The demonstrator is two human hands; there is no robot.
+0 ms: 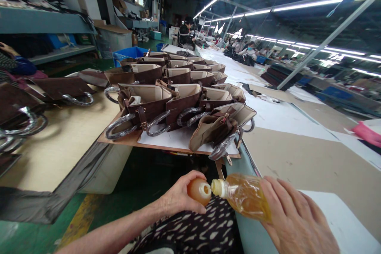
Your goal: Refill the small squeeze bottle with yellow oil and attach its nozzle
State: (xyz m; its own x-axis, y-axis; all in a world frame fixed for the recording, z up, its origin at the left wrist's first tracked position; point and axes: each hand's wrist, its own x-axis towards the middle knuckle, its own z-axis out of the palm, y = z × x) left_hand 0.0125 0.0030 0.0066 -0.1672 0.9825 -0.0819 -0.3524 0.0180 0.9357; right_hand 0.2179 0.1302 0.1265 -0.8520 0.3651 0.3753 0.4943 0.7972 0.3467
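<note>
My left hand [181, 195] is closed around a small orange-amber bottle [196, 189], whose open white mouth faces up and to the right. In my right hand [294, 210] is a larger clear plastic bottle [245, 195] with yellow-amber liquid inside. That bottle lies tilted almost level, and its pale yellow neck sits right beside the small bottle's mouth. Whether the two mouths touch, I cannot tell. Both bottles are above my lap, in front of the table edge.
Rows of brown handbags [151, 107] with plastic-wrapped handles stand on a board ahead. More bags [65, 89] lie on the left table [74, 139]. A long worktable [285, 152] with white sheets runs along the right. A blue bin [127, 53] and other people are farther back.
</note>
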